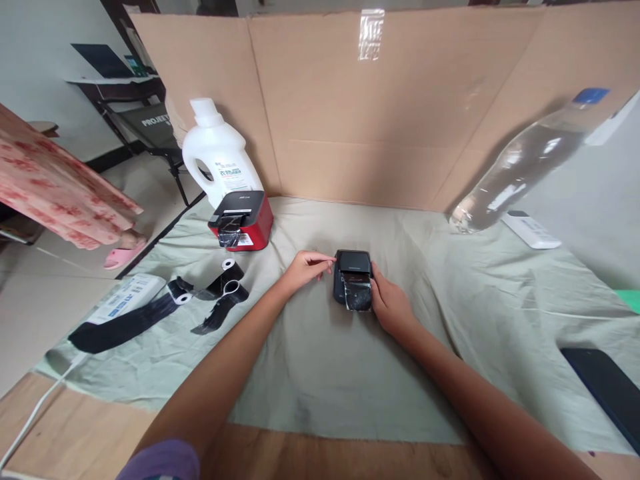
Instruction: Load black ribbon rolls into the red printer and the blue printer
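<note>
A small black printer (354, 261) stands on the green cloth in the middle, with a strip of shiny black paper (357, 292) hanging from its front. My right hand (393, 301) is wrapped round the printer's right side. At its upper left edge, my left hand (306, 270) has its fingers pinched together near the side; what lies between the fingertips is too small to make out. A red and black printer (257, 223) sits further left, also with a black strip at its front.
Several black paper rolls (231, 287) and a white box (131, 297) lie at left. A white jug (220, 153) and a clear bottle (525, 163) stand by the cardboard (325, 100). A phone (603, 387) lies at right. A person in a pink skirt (55, 180) is at left.
</note>
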Available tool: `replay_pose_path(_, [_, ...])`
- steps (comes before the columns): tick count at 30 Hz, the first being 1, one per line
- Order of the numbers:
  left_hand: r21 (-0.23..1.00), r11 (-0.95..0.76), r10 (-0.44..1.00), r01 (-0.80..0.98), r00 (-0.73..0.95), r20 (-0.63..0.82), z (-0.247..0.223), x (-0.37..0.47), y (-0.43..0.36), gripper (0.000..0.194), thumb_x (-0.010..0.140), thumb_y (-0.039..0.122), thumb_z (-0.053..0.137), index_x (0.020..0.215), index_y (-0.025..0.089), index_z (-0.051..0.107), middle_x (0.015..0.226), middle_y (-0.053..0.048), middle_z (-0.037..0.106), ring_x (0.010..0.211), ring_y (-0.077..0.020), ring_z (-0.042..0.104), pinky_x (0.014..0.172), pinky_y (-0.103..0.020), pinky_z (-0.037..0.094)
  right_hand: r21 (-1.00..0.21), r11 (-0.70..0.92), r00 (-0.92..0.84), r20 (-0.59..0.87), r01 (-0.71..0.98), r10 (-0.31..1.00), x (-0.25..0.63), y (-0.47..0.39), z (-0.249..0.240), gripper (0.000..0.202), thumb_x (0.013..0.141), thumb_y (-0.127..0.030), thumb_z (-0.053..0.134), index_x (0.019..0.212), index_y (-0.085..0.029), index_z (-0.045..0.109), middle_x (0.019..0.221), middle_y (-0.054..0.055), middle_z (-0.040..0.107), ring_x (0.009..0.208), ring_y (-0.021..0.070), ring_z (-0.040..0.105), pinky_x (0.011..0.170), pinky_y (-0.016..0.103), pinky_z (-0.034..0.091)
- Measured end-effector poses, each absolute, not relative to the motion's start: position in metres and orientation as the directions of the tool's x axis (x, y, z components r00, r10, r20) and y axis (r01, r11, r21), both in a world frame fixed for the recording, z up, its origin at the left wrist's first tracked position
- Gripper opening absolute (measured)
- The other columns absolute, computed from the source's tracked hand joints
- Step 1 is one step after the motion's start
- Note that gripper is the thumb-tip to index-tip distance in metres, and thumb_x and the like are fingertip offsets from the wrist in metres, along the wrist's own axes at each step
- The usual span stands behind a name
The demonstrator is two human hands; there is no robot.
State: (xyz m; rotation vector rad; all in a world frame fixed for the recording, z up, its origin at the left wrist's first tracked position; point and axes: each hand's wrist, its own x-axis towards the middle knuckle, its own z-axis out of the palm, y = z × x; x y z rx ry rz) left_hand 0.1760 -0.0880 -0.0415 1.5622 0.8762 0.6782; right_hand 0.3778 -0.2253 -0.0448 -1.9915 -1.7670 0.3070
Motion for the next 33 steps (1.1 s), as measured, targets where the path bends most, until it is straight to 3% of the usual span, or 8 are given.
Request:
replay_pose_path(7, [0.980, -0.120, 0.829, 0.161, 0.559, 0.010, -0.045, 0.174, -0.089, 0.036, 0.082, 0.037, 0.065, 0.106, 0.012, 0.076, 0.077, -0.005, 0.074, 0.054, -0.0079, 0.051, 0.054, -0.021, 0.044, -0.463, -0.076, 0.153, 0.131, 0.883, 0.980, 0.378, -0.225, -0.045, 0.059, 0.101, -0.037, 0.019, 0.151, -0.012, 0.040, 0.115, 0.018, 0.071, 0.095, 0.0328, 0.068, 0.077, 0.041, 0.050])
replay_pose_path(10, [0.974, -0.145, 0.818, 0.174, 0.575, 0.018, -0.047, 0.174, -0.089, 0.041, 0.084, 0.037, 0.063, 0.117, 0.015, 0.073, 0.078, -0.004, 0.073, 0.056, -0.0086, 0.050, 0.056, -0.021, 0.043, -0.485, -0.070, 0.146, 0.121, 0.872, 0.982, 0.378, -0.225, -0.045, 0.062, 0.101, -0.039, 0.018, 0.151, -0.009, 0.038, 0.118, 0.019, 0.069, 0.097, 0.0335, 0.068, 0.079, 0.043, 0.050])
replay_pose_path(17, [0.963, -0.222, 0.777, 0.150, 0.624, 0.082, -0.051, 0.180, -0.087, 0.040, 0.086, 0.029, 0.061, 0.121, 0.012, 0.070, 0.082, -0.004, 0.072, 0.073, -0.0122, 0.060, 0.075, -0.024, 0.047, -0.508, -0.055, 0.141, 0.132, 0.859, 0.981, 0.378, -0.226, -0.045, 0.061, 0.102, -0.039, 0.019, 0.151, -0.011, 0.038, 0.124, 0.019, 0.067, 0.102, 0.0329, 0.067, 0.082, 0.043, 0.050])
replay_pose_path(26, [0.949, -0.294, 0.739, 0.114, 0.657, 0.150, -0.058, 0.180, -0.081, 0.049, 0.090, 0.032, 0.057, 0.137, 0.017, 0.058, 0.068, 0.002, 0.058, 0.068, -0.0123, 0.052, 0.070, -0.023, 0.042, -0.511, -0.043, 0.133, 0.142, 0.858, 0.981, 0.380, -0.225, -0.049, 0.063, 0.101, -0.040, 0.019, 0.151, -0.006, 0.037, 0.125, 0.021, 0.066, 0.105, 0.0351, 0.066, 0.085, 0.046, 0.052])
replay_pose_path(33, [0.944, -0.298, 0.741, 0.140, 0.657, 0.136, -0.056, 0.182, -0.081, 0.053, 0.092, 0.034, 0.053, 0.142, 0.016, 0.052, 0.067, 0.001, 0.057, 0.068, -0.0135, 0.052, 0.072, -0.025, 0.042, -0.521, -0.038, 0.145, 0.167, 0.853, 0.975, 0.380, -0.225, -0.053, 0.061, 0.102, -0.041, 0.021, 0.151, -0.009, 0.039, 0.131, 0.020, 0.063, 0.110, 0.0359, 0.065, 0.087, 0.048, 0.052])
